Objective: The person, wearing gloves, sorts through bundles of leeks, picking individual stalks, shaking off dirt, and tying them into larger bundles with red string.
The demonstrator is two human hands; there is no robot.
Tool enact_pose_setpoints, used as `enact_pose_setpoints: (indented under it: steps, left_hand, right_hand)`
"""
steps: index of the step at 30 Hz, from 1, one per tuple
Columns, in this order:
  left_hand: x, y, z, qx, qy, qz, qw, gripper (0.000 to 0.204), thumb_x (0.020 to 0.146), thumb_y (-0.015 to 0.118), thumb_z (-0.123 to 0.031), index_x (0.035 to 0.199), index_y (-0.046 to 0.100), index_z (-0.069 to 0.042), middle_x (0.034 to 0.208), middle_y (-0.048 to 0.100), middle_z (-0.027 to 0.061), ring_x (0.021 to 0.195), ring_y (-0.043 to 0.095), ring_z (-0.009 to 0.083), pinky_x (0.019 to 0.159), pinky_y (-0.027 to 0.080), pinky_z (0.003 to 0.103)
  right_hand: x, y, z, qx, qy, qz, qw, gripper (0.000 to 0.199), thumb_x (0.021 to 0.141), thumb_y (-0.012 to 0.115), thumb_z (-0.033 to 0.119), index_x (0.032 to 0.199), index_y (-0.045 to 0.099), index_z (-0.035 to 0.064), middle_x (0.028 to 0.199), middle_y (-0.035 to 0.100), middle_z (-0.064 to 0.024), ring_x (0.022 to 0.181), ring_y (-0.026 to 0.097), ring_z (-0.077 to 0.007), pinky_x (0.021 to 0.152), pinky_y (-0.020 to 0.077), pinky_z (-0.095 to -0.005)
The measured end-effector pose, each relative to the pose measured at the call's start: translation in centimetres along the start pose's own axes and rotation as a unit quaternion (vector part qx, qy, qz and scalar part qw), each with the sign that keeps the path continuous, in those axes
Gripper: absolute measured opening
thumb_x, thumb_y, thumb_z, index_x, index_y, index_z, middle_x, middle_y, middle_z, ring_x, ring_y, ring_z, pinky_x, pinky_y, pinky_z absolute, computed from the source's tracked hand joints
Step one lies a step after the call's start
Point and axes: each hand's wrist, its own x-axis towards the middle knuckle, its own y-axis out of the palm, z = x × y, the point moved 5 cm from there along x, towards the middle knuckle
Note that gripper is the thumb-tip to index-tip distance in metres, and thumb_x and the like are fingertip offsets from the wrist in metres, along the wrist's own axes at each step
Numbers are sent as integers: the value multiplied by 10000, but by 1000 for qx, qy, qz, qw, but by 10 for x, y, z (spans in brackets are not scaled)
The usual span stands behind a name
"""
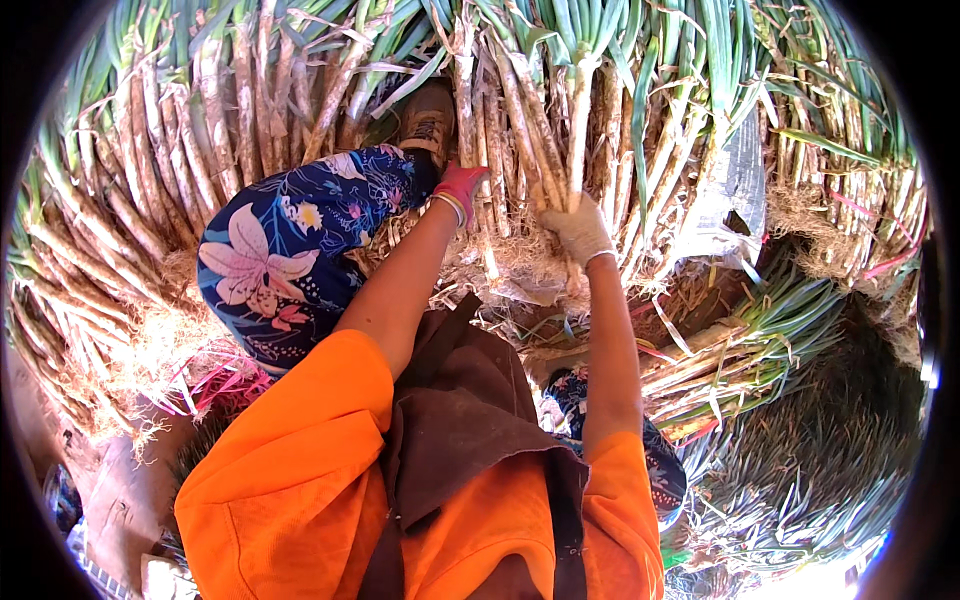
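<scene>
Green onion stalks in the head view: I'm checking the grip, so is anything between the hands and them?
Nothing visible. The right hand grips a stalk directly, and the left hand rests against the green onion stalks beside it.

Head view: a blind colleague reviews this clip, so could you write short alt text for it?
Seen from above, a seated person in an orange shirt and brown apron grips leek stalks with the white-gloved right hand, while the pink-gloved left hand touches neighbouring stalks. Piles of long, dirty leeks surround them, and a floral trouser leg bends to the left.
</scene>
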Motion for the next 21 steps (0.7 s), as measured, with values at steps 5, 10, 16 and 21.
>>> enact_pose_setpoints:
  steps: [5,10,16,21]
  left_hand:
    - [29,7,0,528,175,200,807,1118,330,913,-107,1363,485,-105,1383,512,118,1262,507,252,1029,434,316]
    - [23,-9,-2,463,373,242,767,1144,266,894,-101,1342,506,-99,1325,558,136,1241,524,291,1047,408,335]
    - [-54,-16,-59,302,409,243,826,670,616,785,-148,1248,603,-17,1277,611,126,1203,558,229,1053,388,333]
    - [-108,2,-95,145,252,190,938,336,899,609,-202,1159,657,6,1193,663,117,1138,593,174,1016,414,311]
  right_hand:
    - [32,18,-43,-32,-11,-84,996,483,665,736,240,1029,594,-43,917,669,-157,790,625,-253,748,513,-358]
    - [26,16,-32,-56,-19,-90,994,428,677,730,247,970,618,-43,854,668,-152,769,620,-245,737,509,-365]
    - [-12,6,-1,107,8,-13,994,392,686,747,213,975,629,-24,830,645,-96,714,581,-192,678,491,-335]
    - [-51,28,26,336,-66,59,938,438,746,760,233,1091,617,3,961,652,-71,873,588,-172,824,469,-325]
